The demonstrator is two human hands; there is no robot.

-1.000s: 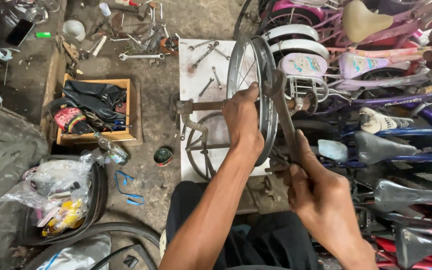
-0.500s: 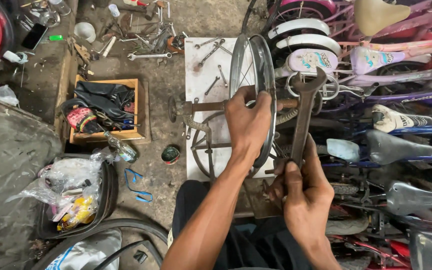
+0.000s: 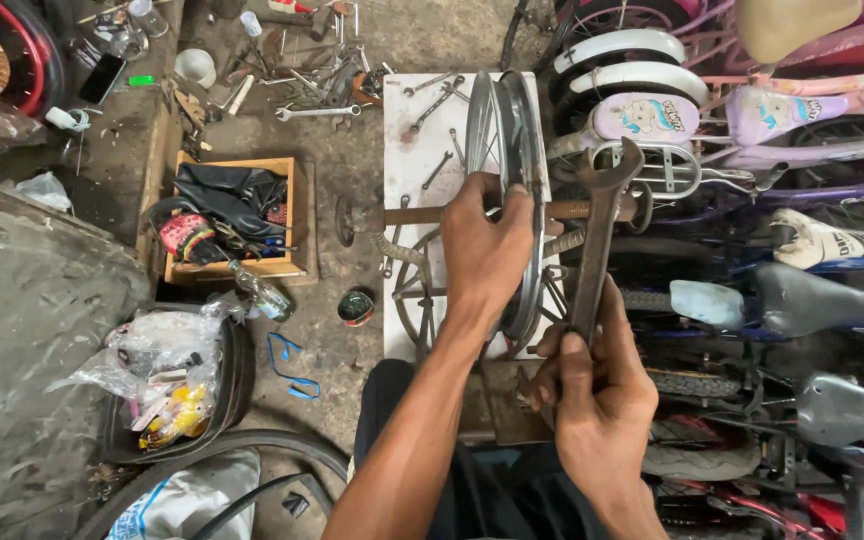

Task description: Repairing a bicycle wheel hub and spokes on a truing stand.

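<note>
- Head view: the left hand [image 3: 487, 250] is clamped over the rim of a bare bicycle wheel [image 3: 512, 130] that stands upright on edge over a white board [image 3: 417, 130] on the floor.
- The right hand [image 3: 592, 385] is closed around the lower handle of a large rusty open-ended wrench [image 3: 600, 240]; the wrench points away from the person, its jaw up at the threaded end of a rusty axle rod [image 3: 422, 213].
- That rod runs crosswise through the wheel's hub, from a round end piece at the board's left edge to the wrench head on the right.
- A few small spanners [image 3: 437, 105] lie on the far part of the board.
- Left of the board, on the concrete floor, sits a wooden box [image 3: 287, 215] with black rubber pieces in it, and nearer the person a black tub [image 3: 227, 385] stuffed with plastic bags.
- Along the right side stand children's bicycles [image 3: 732, 120], pink and purple, closely packed.
</note>
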